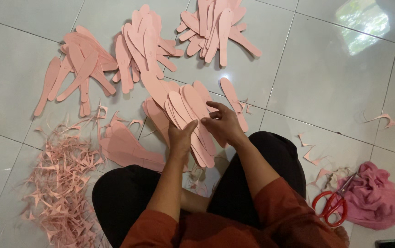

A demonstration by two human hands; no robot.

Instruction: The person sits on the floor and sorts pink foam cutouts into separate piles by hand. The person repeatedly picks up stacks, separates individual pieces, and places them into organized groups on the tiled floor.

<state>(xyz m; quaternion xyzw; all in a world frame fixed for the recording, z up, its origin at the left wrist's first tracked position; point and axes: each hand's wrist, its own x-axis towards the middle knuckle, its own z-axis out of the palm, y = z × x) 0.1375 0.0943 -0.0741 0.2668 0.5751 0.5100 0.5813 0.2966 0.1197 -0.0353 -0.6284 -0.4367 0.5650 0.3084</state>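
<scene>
Pink cutouts (193, 124), mid-frame stack: left hand (179, 138) clamps base, right hand (222, 123) fingers pinch top piece. Keep edges squared, grip firm.

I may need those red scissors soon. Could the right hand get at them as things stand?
Probably yes. The red scissors lie uncovered on the floor beside the right knee, against the pink cloth. But the right hand is busy on the fanned pink cutouts.
</scene>
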